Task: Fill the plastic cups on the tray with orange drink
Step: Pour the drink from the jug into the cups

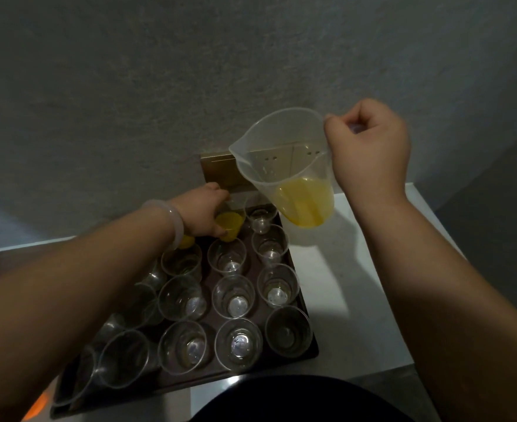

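A grey textured wall (190,86) fills the upper half of the view, and below it a white counter (357,269) carries a dark rectangular tray (307,303) packed with rows of clear plastic cups (235,296), most of them empty and upright. Both forearms reach in from the bottom edge, the left one crossing over the tray's left columns and hiding several cups there. Held in the air above the tray's far right corner is a translucent plastic jug (284,166), roughly upright with its spout turned to the left, and a pool of orange drink (304,202) sits in its lower part. The right hand (370,147) is closed in a fist around the jug's handle, at the jug's right side. A brown wall plate (217,170) shows behind the jug, at the base of the wall. The left hand (202,211), with a pale bangle (171,220) on the wrist, is wrapped around a filled cup (229,223) at the tray's far row, fingers and thumb gripping its sides; whether that cup stands on the tray or is lifted I cannot tell
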